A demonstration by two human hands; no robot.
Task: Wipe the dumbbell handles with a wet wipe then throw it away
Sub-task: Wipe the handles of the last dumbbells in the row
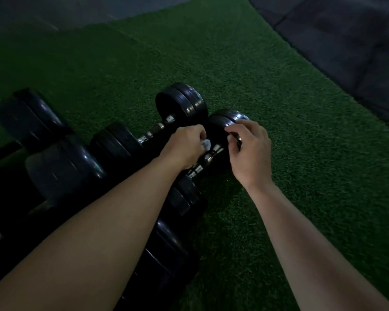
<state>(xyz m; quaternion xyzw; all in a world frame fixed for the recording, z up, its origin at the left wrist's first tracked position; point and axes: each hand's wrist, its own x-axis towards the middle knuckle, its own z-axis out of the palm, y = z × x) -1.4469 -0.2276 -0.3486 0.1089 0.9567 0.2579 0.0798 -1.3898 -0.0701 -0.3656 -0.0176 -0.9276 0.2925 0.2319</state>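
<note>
We are mid-wipe: our left hand (184,147) is clamped on the wipe (206,144), pressing it at the near dumbbell's handle (208,157) on the turf (290,131). Our right hand (248,149) grips that dumbbell's far plate (218,129), steadying it. Next, the far dumbbell's handle (160,126) needs rubbing. No bin is in view.

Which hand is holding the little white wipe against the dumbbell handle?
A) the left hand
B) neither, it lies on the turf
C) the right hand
A: the white wipe peeks out of the closed left hand over the chrome handle, while the right hand grips the dumbbell's black end weight.
</note>
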